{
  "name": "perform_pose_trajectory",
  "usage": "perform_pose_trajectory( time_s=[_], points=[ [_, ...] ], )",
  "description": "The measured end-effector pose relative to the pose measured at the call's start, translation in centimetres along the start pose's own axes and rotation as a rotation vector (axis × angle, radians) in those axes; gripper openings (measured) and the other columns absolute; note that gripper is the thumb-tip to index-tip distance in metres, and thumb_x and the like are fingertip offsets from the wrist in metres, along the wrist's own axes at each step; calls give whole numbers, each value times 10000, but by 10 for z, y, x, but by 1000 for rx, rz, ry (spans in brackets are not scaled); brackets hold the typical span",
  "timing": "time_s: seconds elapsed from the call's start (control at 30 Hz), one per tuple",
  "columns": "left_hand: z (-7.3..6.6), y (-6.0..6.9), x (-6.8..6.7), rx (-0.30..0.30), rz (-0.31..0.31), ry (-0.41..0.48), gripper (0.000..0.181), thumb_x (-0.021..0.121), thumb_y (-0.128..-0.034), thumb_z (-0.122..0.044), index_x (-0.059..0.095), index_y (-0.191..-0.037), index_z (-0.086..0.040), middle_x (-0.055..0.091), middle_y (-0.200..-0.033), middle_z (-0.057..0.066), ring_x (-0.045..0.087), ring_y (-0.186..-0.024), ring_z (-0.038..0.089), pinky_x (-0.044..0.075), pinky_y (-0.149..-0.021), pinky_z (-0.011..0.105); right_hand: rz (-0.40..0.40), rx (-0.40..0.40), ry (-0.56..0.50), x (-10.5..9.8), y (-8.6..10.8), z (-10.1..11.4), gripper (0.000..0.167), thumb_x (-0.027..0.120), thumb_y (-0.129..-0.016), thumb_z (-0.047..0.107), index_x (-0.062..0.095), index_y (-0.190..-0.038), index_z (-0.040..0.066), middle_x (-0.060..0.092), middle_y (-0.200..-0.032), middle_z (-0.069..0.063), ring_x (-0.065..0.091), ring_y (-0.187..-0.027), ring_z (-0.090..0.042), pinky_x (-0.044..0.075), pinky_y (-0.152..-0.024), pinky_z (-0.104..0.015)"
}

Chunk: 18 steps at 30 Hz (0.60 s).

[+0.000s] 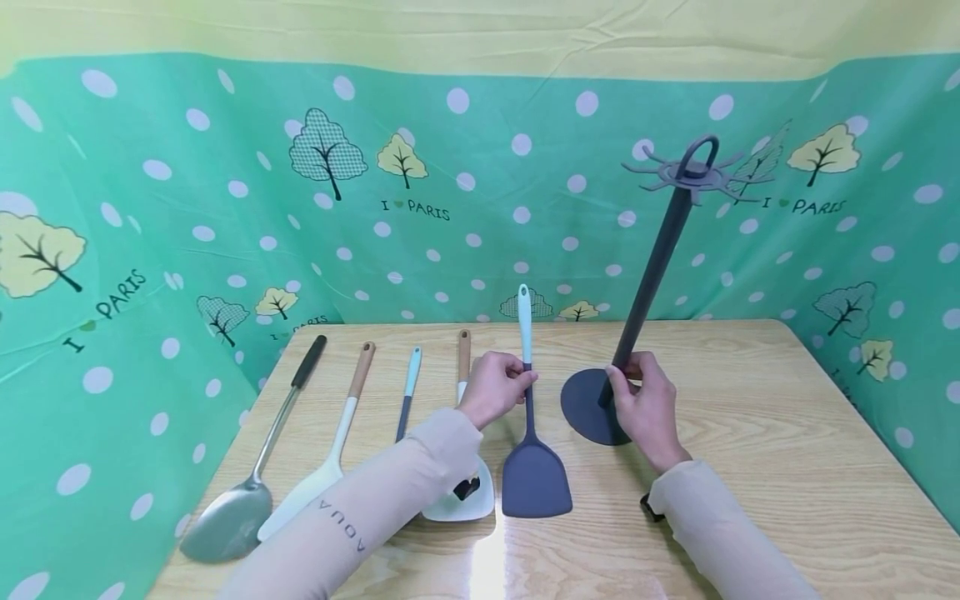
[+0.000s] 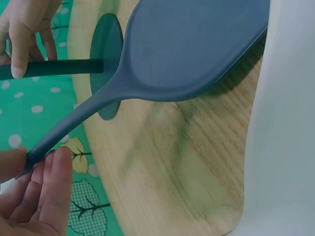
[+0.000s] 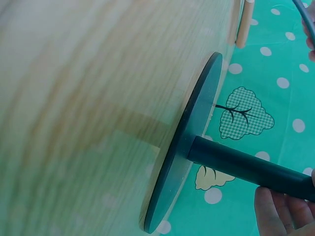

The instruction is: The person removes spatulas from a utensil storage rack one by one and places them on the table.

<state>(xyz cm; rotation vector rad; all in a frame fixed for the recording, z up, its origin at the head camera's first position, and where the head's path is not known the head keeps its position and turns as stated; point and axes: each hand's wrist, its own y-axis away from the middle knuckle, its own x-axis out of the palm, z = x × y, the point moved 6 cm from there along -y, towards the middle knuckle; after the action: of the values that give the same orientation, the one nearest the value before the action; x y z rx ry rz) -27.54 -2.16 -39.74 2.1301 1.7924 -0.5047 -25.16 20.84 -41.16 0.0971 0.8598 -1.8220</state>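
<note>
My left hand pinches a dark spatula with a light blue handle end, at the dark part of its handle just below the blue. In the left wrist view the broad spatula blade stands off the wood, with a shadow under it. My right hand grips the lower post of a black utensil stand, its thumb on one side. The stand has a round base, and a ring of hooks with a loop handle tops it. In the right wrist view the base sits on the table.
Left of the hands lie a steel wok turner, a white utensil with a wooden handle, a blue-handled utensil and a white turner, partly behind my left arm. A green patterned cloth hangs behind the wooden table.
</note>
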Motion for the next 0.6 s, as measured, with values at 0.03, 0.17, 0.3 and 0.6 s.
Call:
perform_pose_trajectory(
  time_s=[0.03, 0.17, 0.3, 0.6],
  points=[
    [1, -1, 0, -7, -2, -9, 123, 684, -891, -140, 711, -849, -28, 676, -734, 61, 688, -682, 307, 554, -545, 255, 1, 0, 0, 0, 0, 0, 198, 636, -926, 182, 555, -1031, 36, 627, -929, -119, 666, -863, -272, 566, -740, -432],
    [7, -4, 0, -32, -3, -31, 139, 685, -892, -154, 704, -829, -32, 677, -714, 62, 686, -663, 292, 532, -514, 253, -4, -8, 5, 0, -1, 0, 192, 636, -925, 177, 557, -1027, 35, 630, -924, -115, 668, -865, -269, 566, -739, -429],
    [10, -7, 1, -44, -5, -66, 149, 689, -890, -165, 701, -803, -46, 675, -682, 55, 664, -587, 223, 488, -468, 244, -10, -14, 6, 0, -1, 0, 187, 640, -922, 171, 559, -1022, 35, 632, -920, -113, 669, -863, -266, 566, -735, -426],
    [12, -12, 7, -64, -19, -151, 183, 695, -886, -189, 724, -813, -24, 661, -643, 31, 585, -500, 110, 458, -444, 227, -2, -6, 6, 0, 0, -1, 195, 633, -928, 185, 557, -1028, 35, 629, -926, -110, 660, -859, -246, 564, -742, -412]
  ],
)
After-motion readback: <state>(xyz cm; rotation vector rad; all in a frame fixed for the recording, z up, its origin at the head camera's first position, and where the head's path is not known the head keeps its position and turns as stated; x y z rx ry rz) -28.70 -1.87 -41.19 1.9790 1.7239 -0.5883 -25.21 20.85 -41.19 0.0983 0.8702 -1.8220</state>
